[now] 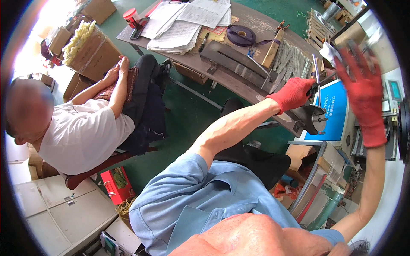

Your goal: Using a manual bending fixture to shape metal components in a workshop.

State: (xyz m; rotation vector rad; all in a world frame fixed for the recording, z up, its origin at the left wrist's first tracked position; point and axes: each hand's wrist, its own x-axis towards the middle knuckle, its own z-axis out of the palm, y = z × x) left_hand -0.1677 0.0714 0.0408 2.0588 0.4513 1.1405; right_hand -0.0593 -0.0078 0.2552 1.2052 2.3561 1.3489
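Two red-gloved hands are up at the machine on the right. The left hand (294, 94) is clenched around a dark handle (319, 85) just above a round metal disc (314, 119), beside a thin upright metal rod (316, 72). The right hand (363, 98) is raised with fingers spread and blurred; whether it touches anything I cannot tell. One blue panel (333, 115) sits between the hands. As far as can be judged, the work at the machine is under way, with the grip taken and no finished piece visible. On the far workbench (256, 21) lie one purple tape roll (241, 35), one stack of papers (179, 30) and one bundle of thin metal wires (290, 62). One seated person in a white shirt (81, 132) sits at the left.
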